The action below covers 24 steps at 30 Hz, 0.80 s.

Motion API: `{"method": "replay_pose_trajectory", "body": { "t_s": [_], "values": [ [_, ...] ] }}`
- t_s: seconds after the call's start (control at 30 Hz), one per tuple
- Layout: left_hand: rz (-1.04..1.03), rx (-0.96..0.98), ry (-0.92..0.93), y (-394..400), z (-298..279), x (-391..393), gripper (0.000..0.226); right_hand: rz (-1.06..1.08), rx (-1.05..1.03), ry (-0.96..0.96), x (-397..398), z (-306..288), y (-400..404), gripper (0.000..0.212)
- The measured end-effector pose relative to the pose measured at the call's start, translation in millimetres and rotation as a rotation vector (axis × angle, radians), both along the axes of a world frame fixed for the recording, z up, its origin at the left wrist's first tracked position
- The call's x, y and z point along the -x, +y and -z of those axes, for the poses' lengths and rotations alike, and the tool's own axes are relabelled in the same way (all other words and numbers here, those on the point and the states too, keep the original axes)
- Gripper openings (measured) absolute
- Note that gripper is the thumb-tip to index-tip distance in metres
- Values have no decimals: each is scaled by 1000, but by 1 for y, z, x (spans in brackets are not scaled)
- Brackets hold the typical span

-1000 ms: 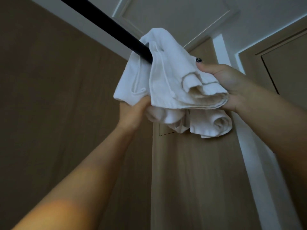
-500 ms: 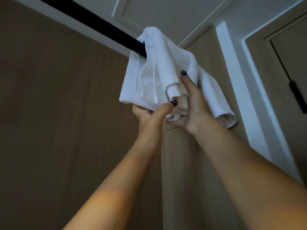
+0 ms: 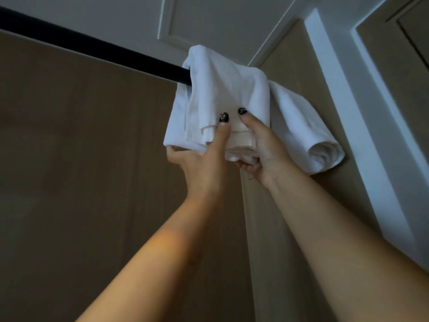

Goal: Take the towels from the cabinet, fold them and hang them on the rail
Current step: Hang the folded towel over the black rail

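Brown wall [image 3: 81, 182] fills the left and centre; white ceiling [image 3: 232, 24] above w/ a moulded panel. White door frame [image 3: 348, 101] runs diagonally at right. Black rail [image 3: 92, 49] crosses from upper left, its far end hidden under the towel.

White towel [image 3: 222, 89] is draped over the rail, folded in layers; one rolled end hangs lower right, beside the frame.

Both arms reach up. Left hand [image 3: 202, 163] grips the towel's bottom edge: thumb pressed on the front, fingers curled underneath. Right hand [image 3: 262, 156] pinches the same edge just beside it, thumb in front, fingers behind the cloth. Thumbs nearly touching, dark nail polish on both.
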<state>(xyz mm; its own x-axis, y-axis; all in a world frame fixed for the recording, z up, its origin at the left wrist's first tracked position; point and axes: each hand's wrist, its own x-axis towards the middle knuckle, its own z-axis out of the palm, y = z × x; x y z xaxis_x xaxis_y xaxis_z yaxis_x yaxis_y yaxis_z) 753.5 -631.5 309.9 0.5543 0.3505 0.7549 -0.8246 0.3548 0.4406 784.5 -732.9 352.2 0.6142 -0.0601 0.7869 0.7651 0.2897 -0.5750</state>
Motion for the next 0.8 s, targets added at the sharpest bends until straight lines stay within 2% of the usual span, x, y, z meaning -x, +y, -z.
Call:
{"method": "replay_pose_trajectory", "body": {
  "t_s": [0.1,0.17,0.2,0.23,0.33,0.37,0.43,0.5,0.6,0.7,0.8],
  "values": [
    [-165,-4,113,9,-17,16,125,5,-72,-15,-3,2,1,62],
    [-253,-19,169,22,-44,18,149,12,-78,-26,-6,4,3,73],
    [-273,-82,192,28,-55,21,156,13,-77,-29,-7,5,2,71],
    [-263,-201,215,34,-63,22,153,13,-71,-36,-7,5,1,65],
    [-200,-599,178,49,-76,22,85,-18,-50,-58,-7,4,-3,44],
    [-206,-678,157,52,-78,24,71,-14,-36,-57,-9,3,-4,42],
    [-254,-758,140,57,-81,23,69,3,17,-43,-11,-2,-7,49],
    [-368,-698,150,57,-82,20,81,29,150,-15,-12,-10,-15,59],
    [-585,-543,164,51,-79,18,73,-54,327,-7,0,-21,-30,54],
    [-652,-515,168,45,-77,22,67,-235,238,-49,17,-38,-37,70],
    [-614,-569,216,48,-81,30,73,-176,142,-129,24,-52,-35,66]
  ]
}}
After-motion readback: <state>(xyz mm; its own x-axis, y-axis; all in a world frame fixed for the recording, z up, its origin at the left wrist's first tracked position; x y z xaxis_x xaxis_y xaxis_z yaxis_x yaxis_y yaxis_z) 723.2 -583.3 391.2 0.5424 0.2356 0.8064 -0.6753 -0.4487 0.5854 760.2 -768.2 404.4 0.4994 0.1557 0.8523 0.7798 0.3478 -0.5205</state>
